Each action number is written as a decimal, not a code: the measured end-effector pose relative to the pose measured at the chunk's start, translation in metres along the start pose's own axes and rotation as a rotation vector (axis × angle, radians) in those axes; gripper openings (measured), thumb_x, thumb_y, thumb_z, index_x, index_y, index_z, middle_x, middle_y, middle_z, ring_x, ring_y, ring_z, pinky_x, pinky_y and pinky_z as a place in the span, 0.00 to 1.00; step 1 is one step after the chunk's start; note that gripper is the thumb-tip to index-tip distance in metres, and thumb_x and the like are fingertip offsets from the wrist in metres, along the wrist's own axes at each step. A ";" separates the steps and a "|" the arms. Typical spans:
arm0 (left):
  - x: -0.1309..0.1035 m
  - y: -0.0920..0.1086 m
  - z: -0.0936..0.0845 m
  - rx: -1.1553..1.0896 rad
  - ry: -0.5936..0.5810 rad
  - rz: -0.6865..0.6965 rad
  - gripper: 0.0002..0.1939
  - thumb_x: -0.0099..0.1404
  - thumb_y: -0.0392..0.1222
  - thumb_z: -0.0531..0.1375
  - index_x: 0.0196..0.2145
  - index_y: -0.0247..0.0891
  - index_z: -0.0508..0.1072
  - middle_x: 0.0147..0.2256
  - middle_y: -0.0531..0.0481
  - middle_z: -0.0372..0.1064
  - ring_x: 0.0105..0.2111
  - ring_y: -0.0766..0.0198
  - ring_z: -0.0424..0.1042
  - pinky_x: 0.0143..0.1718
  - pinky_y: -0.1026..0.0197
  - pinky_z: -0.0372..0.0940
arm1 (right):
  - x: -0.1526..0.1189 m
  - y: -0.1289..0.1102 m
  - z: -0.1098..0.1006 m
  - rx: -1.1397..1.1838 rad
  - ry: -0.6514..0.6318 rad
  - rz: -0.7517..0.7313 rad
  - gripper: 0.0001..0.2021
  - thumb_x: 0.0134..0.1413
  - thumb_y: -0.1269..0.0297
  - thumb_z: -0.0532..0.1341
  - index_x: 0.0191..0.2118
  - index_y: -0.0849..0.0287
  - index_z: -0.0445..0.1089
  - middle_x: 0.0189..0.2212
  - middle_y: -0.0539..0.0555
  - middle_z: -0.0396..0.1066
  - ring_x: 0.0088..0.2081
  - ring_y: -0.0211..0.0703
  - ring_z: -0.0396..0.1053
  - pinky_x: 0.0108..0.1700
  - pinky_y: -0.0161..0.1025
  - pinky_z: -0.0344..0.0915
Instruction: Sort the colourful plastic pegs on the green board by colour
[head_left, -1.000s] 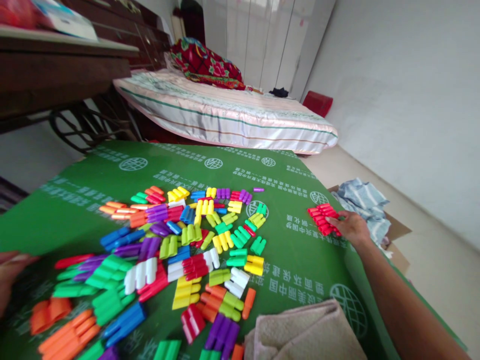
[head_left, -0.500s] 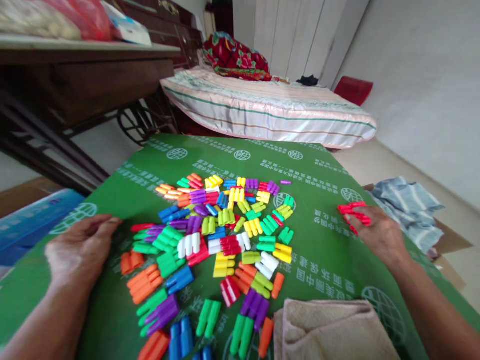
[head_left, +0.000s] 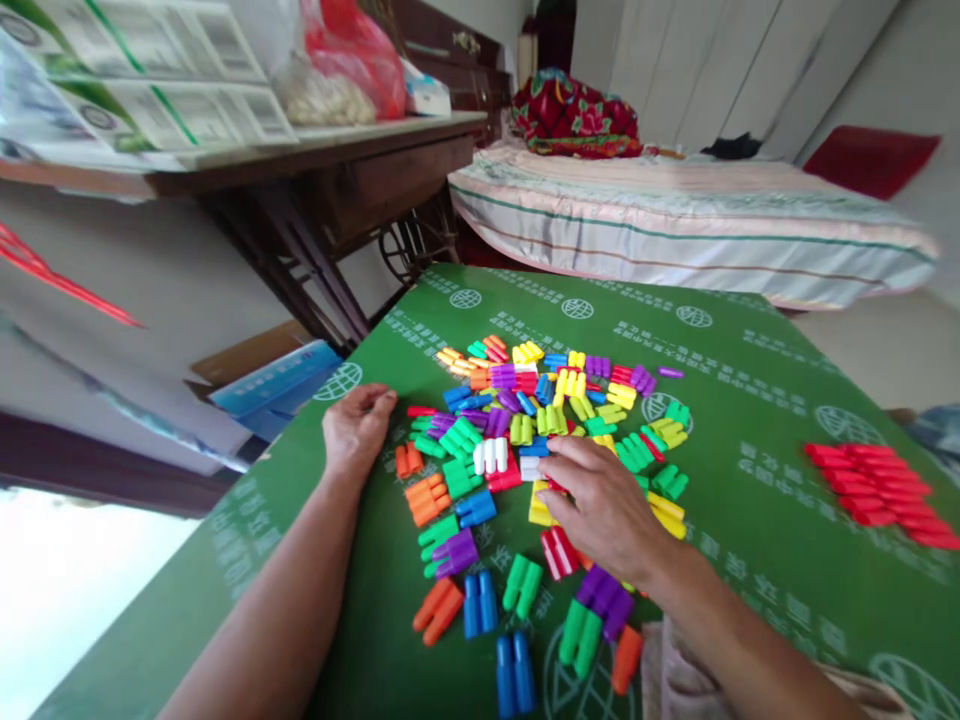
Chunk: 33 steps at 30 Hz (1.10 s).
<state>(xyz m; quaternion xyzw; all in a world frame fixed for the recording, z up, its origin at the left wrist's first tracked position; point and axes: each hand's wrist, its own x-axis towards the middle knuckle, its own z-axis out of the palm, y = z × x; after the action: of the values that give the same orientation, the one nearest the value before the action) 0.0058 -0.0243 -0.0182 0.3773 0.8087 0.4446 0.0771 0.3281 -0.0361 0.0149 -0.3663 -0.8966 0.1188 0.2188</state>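
Note:
Many bullet-shaped plastic building pieces, joined in small groups of several colours, lie scattered over the green tabletop [head_left: 322,570]. My right hand [head_left: 600,490] is over the middle of them, thumb and fingers apart. Its fingertips are by a white piece [head_left: 529,468] and some red ones mostly hidden under the hand. My left hand [head_left: 358,430] rests at the left of the spread, thumb and fingers drawn together with nothing visible in them. Near it are an orange group [head_left: 409,460] and a red piece [head_left: 421,411]. Apart on the right lies a block of red pieces [head_left: 885,490] in rows.
A folded beige cloth [head_left: 679,670] is at the front edge, partly under my right forearm. A wooden desk [head_left: 315,165] bearing boxes and bags stands at the left. Beyond the table is a bed [head_left: 675,220]. A blue box [head_left: 281,380] sits below on the left.
My right hand has left the red pieces at the right side and moved left over the middle of the spread. The view has turned left; my left hand stays beside the pieces.

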 end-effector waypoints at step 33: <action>-0.001 -0.008 0.000 0.039 -0.044 0.041 0.22 0.52 0.56 0.55 0.36 0.39 0.76 0.31 0.52 0.75 0.33 0.63 0.72 0.38 0.63 0.66 | -0.009 -0.029 0.022 -0.024 -0.023 0.135 0.12 0.45 0.65 0.64 0.38 0.60 0.74 0.61 0.64 0.59 0.64 0.59 0.50 0.62 0.56 0.52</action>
<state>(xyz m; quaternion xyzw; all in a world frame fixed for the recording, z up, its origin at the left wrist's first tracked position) 0.0026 -0.0275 -0.0248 0.4049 0.8076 0.4216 0.0785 0.3056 -0.0641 0.0042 -0.4271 -0.8737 0.1266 0.1956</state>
